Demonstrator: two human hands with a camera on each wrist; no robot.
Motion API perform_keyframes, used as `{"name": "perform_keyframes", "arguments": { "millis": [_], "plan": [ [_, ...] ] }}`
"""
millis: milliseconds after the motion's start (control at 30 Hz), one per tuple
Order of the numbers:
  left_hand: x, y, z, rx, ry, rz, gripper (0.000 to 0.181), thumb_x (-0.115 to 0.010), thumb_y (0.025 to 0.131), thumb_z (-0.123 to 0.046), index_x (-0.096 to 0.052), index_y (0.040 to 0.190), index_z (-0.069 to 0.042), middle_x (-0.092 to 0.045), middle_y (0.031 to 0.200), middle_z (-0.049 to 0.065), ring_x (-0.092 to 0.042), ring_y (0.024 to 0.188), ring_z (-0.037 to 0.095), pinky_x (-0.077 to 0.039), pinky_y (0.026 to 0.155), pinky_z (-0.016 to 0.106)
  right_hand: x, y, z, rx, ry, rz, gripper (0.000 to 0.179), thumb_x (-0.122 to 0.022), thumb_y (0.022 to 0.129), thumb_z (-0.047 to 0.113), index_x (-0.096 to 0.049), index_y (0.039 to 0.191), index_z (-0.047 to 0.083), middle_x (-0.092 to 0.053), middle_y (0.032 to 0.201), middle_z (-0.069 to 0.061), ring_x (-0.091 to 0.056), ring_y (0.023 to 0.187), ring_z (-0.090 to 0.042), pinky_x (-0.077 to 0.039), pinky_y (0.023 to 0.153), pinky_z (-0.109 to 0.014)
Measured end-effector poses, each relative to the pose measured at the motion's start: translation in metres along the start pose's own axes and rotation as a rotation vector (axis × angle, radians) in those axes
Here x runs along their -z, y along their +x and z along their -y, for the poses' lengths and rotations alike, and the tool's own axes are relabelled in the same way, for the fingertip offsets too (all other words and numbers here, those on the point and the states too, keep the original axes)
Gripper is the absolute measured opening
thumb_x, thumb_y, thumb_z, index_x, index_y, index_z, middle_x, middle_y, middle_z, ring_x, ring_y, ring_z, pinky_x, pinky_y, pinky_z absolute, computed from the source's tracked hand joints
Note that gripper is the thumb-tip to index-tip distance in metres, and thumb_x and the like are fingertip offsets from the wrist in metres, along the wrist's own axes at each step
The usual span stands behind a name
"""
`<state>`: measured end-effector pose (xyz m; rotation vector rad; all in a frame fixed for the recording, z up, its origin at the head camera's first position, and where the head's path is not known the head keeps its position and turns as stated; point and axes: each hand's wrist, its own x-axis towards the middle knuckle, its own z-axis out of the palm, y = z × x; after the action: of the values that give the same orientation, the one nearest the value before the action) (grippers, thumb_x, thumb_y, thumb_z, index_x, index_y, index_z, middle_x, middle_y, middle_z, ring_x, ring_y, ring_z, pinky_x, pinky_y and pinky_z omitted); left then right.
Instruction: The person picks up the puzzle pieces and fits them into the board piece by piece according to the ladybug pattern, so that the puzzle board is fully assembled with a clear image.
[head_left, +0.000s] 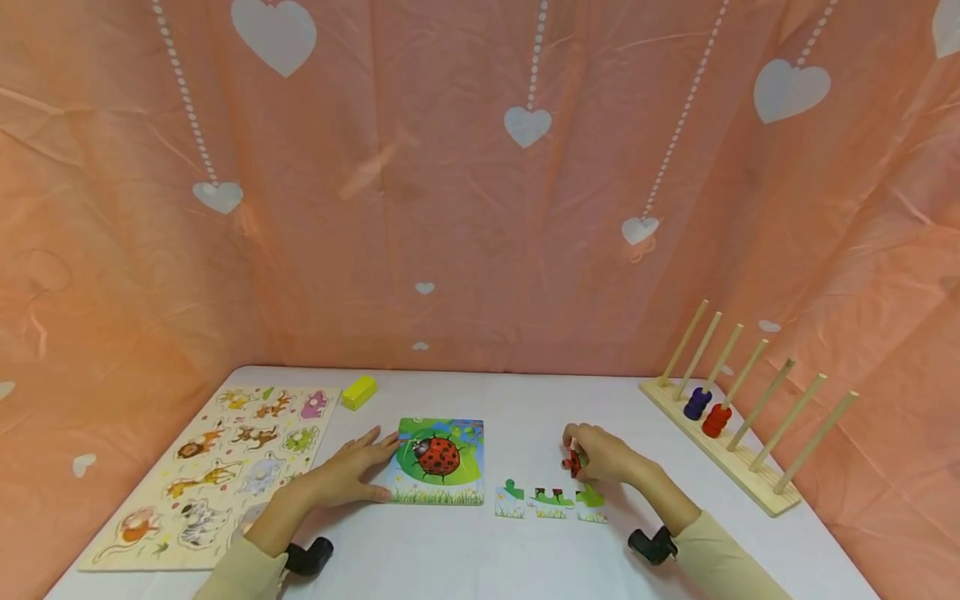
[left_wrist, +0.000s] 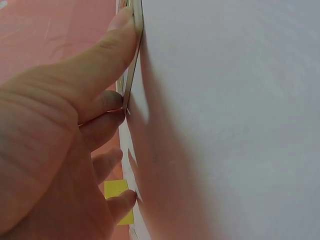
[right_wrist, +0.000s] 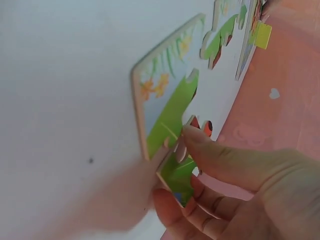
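Observation:
A puzzle piece (right_wrist: 179, 175), green with a red and black part, is pinched between the thumb and fingers of my right hand (head_left: 606, 454). Three pieces lie in a row on the table: a left corner piece (head_left: 509, 505), a middle piece (head_left: 551, 500) and a right corner piece (head_left: 592, 506). The held piece is beside the right corner piece, tilted off the table in the right wrist view. My left hand (head_left: 337, 475) lies spread at the left side of a square ladybug picture board (head_left: 438, 460), thumb and fingertips touching its edge.
An animal puzzle board (head_left: 168, 467) lies on the left of the white table (head_left: 442, 554). Behind my left hand is a yellow block (head_left: 359, 392). A wooden peg rack (head_left: 750, 467) with purple and red beads stands at right. An orange curtain (head_left: 465, 208) encloses the table.

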<state>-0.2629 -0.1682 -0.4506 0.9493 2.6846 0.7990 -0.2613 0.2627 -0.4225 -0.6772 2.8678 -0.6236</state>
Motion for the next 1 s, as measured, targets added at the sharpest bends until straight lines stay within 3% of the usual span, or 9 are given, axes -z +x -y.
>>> {"name": "perform_keyframes", "arguments": {
  "millis": [167, 300, 500, 767, 1000],
  "plan": [
    [0.0, 0.0, 0.001, -0.003, 0.0, 0.004, 0.084, -0.076, 0.085, -0.04, -0.043, 0.146, 0.008, -0.031, 0.156, 0.027, -0.013, 0.143, 0.057, -0.013, 0.109, 0.076, 0.001, 0.004, 0.001, 0.063, -0.021, -0.027, 0.026, -0.069, 0.077, -0.015, -0.064, 0.092, 0.006, -0.054, 0.083, -0.001, -0.048, 0.076, -0.017, -0.045, 0.066, -0.033],
    [0.001, 0.0, 0.001, -0.001, 0.003, 0.007, 0.084, -0.076, 0.085, -0.039, -0.043, 0.145, 0.008, -0.031, 0.156, 0.027, -0.013, 0.143, 0.057, -0.013, 0.109, 0.075, 0.002, 0.015, 0.007, 0.113, 0.008, -0.052, 0.029, -0.06, 0.078, -0.02, -0.065, 0.09, 0.006, -0.055, 0.078, 0.0, -0.049, 0.072, -0.015, -0.044, 0.062, -0.03],
    [0.002, 0.0, 0.0, -0.006, 0.0, 0.007, 0.084, -0.077, 0.084, -0.038, -0.043, 0.145, 0.009, -0.031, 0.156, 0.027, -0.013, 0.143, 0.057, -0.013, 0.109, 0.075, -0.006, 0.039, 0.024, 0.187, 0.122, -0.028, 0.029, -0.059, 0.081, -0.021, -0.064, 0.091, 0.006, -0.058, 0.079, 0.0, -0.05, 0.072, -0.012, -0.044, 0.063, -0.028],
    [-0.001, -0.004, -0.002, -0.003, -0.025, 0.014, 0.084, -0.077, 0.084, -0.037, -0.043, 0.144, 0.01, -0.031, 0.156, 0.028, -0.013, 0.143, 0.058, -0.012, 0.109, 0.076, -0.028, 0.074, 0.064, 0.287, 0.217, 0.039, 0.028, -0.058, 0.085, -0.019, -0.066, 0.102, 0.001, -0.059, 0.082, -0.001, -0.048, 0.072, -0.011, -0.044, 0.064, -0.025],
    [0.001, 0.0, -0.003, -0.019, 0.003, 0.004, 0.084, -0.077, 0.084, -0.037, -0.043, 0.144, 0.01, -0.032, 0.155, 0.028, -0.014, 0.142, 0.058, -0.013, 0.108, 0.076, -0.039, 0.095, 0.091, 0.336, 0.283, 0.062, 0.024, -0.059, 0.084, -0.02, -0.066, 0.1, -0.002, -0.059, 0.079, -0.007, -0.047, 0.069, -0.009, -0.042, 0.061, -0.022]
  ]
}}
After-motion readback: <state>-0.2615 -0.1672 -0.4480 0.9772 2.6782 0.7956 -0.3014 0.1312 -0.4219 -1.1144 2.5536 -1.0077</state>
